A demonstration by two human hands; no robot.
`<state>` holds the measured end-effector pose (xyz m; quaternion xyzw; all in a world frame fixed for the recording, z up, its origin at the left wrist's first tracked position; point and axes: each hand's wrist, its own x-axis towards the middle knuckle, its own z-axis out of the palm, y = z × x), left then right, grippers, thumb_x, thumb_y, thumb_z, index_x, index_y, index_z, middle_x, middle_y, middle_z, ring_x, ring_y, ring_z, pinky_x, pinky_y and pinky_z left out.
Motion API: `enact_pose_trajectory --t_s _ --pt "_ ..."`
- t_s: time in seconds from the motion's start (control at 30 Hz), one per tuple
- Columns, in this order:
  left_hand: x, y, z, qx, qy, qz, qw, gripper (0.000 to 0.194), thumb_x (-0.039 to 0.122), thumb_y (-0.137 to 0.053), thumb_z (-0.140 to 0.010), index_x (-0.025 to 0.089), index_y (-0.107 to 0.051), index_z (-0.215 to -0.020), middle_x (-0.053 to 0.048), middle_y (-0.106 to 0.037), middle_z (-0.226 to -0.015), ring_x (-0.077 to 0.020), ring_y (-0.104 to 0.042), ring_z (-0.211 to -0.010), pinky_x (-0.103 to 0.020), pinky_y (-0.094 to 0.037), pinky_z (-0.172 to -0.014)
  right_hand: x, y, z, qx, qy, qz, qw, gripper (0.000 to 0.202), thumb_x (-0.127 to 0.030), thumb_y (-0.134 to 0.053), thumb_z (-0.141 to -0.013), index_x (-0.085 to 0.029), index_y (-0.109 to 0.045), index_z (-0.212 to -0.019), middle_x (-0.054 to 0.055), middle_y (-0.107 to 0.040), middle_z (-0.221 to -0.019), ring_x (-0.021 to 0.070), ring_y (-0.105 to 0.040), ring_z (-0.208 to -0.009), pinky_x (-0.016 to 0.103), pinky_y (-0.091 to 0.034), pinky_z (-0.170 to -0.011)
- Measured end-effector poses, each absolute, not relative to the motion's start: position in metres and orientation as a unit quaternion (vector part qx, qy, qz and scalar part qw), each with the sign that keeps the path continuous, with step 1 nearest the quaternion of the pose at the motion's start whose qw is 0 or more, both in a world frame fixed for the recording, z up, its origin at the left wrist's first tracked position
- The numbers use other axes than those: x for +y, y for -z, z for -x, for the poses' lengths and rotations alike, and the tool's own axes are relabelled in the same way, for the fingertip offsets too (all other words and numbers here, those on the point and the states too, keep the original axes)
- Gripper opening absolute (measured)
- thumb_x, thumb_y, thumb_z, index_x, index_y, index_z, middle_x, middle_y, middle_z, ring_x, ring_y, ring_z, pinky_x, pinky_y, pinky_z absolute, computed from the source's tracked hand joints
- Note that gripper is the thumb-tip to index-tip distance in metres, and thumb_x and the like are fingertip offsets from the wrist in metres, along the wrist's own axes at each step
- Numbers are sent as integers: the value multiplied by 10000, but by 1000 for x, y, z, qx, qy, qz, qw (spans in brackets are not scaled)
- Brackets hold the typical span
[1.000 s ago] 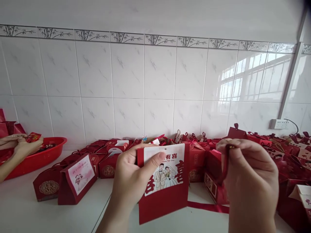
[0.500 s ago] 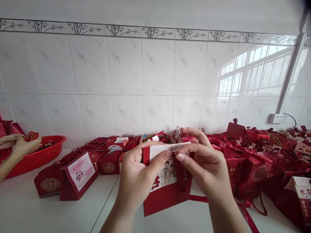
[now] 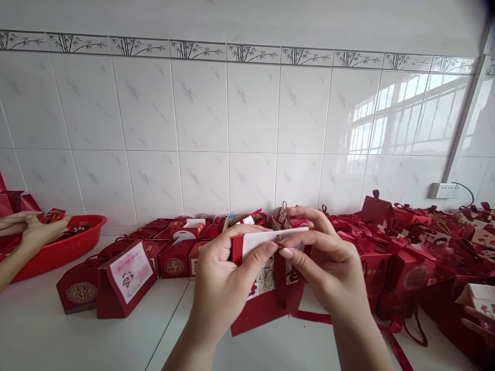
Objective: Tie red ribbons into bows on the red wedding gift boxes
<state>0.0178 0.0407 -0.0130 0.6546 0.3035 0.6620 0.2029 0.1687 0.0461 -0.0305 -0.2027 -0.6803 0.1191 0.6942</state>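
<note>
In the middle of the head view, a red gift box (image 3: 251,320) with a white printed panel is held up above the table. My left hand (image 3: 222,275) is closed on its left side, with the thumb near the top edge. My right hand (image 3: 328,263) is at the upper right, thumb and forefinger pinching a dark red ribbon (image 3: 281,286) at the box's top edge. The ribbon hangs down over the front panel. Both thumbs nearly meet there, and the exact grip point is partly covered by fingers.
Finished-looking red boxes (image 3: 127,281) stand at left, with more rows behind. Many red boxes with ribbons (image 3: 412,268) crowd the right. Another person's hands (image 3: 38,232) hold a red packet over a red basin (image 3: 77,250). Someone's fingers (image 3: 479,322) show at the right edge.
The held box has turned slightly and risen a little, and the ribbon hangs more across its front. Another person's fingers have come in at the right edge.
</note>
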Motion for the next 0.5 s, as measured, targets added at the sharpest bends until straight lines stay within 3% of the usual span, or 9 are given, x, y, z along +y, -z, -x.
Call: enact_pose_trajectory --t_s 0.17,0.33,0.5 --pt "43 14 -16 309 -652 -668 182 127 315 -728 -765 211 -735 -838 -18 -761 -849 -186 -712 -788 -250 -578 -679 46 30 -169 -685 -106 210 690 100 -173 -702 -811 -267 -737 -817 67 -658 -1038 251 -532 -1194 357 -537 -832" --pt "44 14 -15 280 -631 -705 163 100 287 -705 -799 214 -719 -867 -8 -749 -864 -165 -702 -842 -226 -565 -733 48 30 -165 -666 -102 199 712 85 -163 -690 -820 -247 -679 -807 41 -647 -1045 199 -552 -1150 334 -495 -931" --pt "44 15 -18 265 -630 -718 132 51 246 -692 -811 216 -681 -851 1 -733 -865 -154 -689 -845 -232 -549 -754 50 30 -161 -617 -185 167 746 327 -180 -708 -805 -287 -521 -1051 21 -635 -1089 169 -648 -964 329 -547 -838"
